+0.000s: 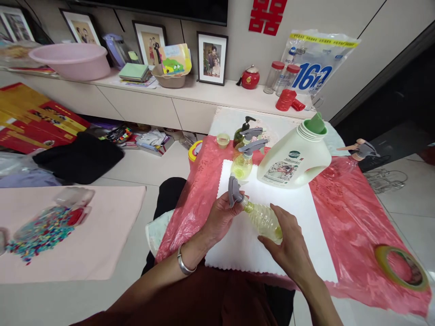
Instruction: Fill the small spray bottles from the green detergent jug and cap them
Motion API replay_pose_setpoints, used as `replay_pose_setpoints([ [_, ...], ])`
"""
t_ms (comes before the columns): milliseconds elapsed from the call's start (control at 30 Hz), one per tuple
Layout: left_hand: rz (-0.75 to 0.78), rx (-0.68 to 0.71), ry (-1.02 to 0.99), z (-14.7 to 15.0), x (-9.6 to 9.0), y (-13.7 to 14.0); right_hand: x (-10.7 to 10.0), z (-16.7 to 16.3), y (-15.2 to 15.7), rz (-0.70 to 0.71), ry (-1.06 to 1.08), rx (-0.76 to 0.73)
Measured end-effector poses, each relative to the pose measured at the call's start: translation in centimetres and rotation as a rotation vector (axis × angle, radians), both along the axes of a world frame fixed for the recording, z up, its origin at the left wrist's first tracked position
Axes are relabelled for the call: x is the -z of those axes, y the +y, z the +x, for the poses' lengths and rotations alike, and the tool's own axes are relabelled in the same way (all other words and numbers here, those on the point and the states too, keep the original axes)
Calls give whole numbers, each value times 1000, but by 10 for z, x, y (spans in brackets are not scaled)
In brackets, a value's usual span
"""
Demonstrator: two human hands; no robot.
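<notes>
A clear ribbed spray bottle (263, 218) is tilted on its side above the white mat (234, 249). Closed about its grey trigger head (234, 191) and neck is my left hand (220, 215). My right hand (288, 235) grips the bottle body near its base, where some yellowish liquid shows. Just beyond stand two more spray bottles (242, 166) with grey triggers, one behind the other. To their right is a large pale green detergent jug (294, 156) with a green cap (316, 123) resting tilted in its mouth.
Red plastic sheeting (350, 217) covers the table, with a tape roll (403, 267) at right. Another spray bottle (353, 158) lies near the right edge. A small cup (223, 140) and dark pump bottle (238, 136) stand behind. Colourful small pieces (44, 231) lie on a pink surface at left.
</notes>
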State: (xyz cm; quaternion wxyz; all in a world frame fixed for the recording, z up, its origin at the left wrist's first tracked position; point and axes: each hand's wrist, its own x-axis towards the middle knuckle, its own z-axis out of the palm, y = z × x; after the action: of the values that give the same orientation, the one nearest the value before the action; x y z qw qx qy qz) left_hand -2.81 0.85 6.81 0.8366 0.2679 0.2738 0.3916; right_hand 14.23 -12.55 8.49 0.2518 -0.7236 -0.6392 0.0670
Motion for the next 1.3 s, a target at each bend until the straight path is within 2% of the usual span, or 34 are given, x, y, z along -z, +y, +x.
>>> replay_pose_setpoints([
  [433, 47, 53, 2, -2, -1, -3, 6, -9, -5, 9, 260, -17],
  [700, 131, 57, 77, -5, -7, -1, 7, -13, -4, 44, 268, -37],
  [1000, 159, 108, 80, -10, -11, 0, 11, -20, -6, 82, 293, -31],
  [1133, 170, 70, 80, -8, -15, -3, 14, -26, -5, 99, 326, -32],
  [1300, 61, -22, 148, -6, -19, -4, 14, -31, -3, 119, 350, -44],
])
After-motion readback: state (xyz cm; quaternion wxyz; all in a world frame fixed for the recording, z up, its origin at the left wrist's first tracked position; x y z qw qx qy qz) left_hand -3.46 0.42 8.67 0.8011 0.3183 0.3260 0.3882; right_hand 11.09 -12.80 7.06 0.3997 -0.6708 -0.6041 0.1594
